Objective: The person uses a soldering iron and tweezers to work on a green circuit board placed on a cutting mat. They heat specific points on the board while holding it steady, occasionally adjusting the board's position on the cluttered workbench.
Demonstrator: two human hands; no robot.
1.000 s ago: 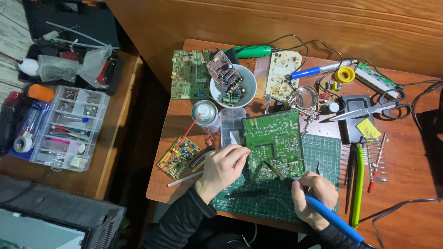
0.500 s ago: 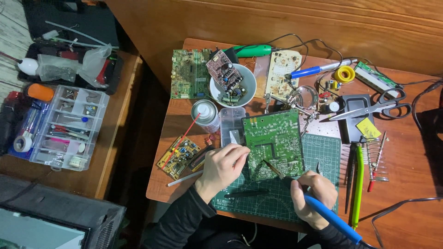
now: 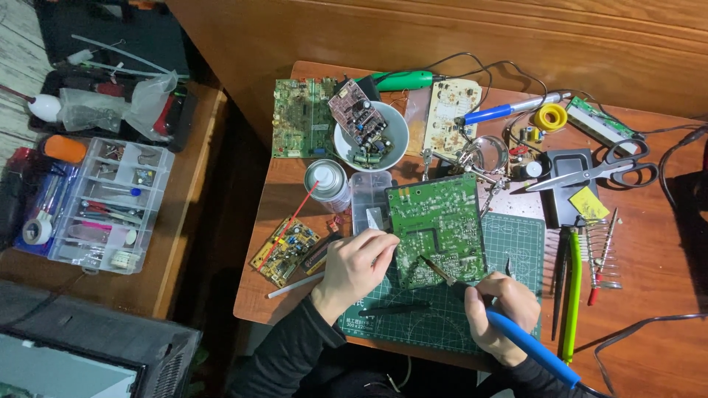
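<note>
A green circuit board (image 3: 436,225) lies solder side up on a green cutting mat (image 3: 516,243). My left hand (image 3: 357,265) rests at the board's left edge, fingers curled and pinching something thin that I cannot make out. My right hand (image 3: 498,309) grips a blue-handled soldering iron (image 3: 516,340) like a pen. The iron's tip (image 3: 426,264) touches the lower part of the board. A black pen-like tool (image 3: 394,309) lies on the mat between my hands.
A white bowl (image 3: 371,135) with small boards, a spray can (image 3: 328,184), a clear plastic box (image 3: 369,199), more circuit boards (image 3: 299,116), scissors (image 3: 597,174), a yellow solder reel (image 3: 550,116), a green tool (image 3: 571,295) and cables crowd the table. A parts organiser (image 3: 107,205) sits left.
</note>
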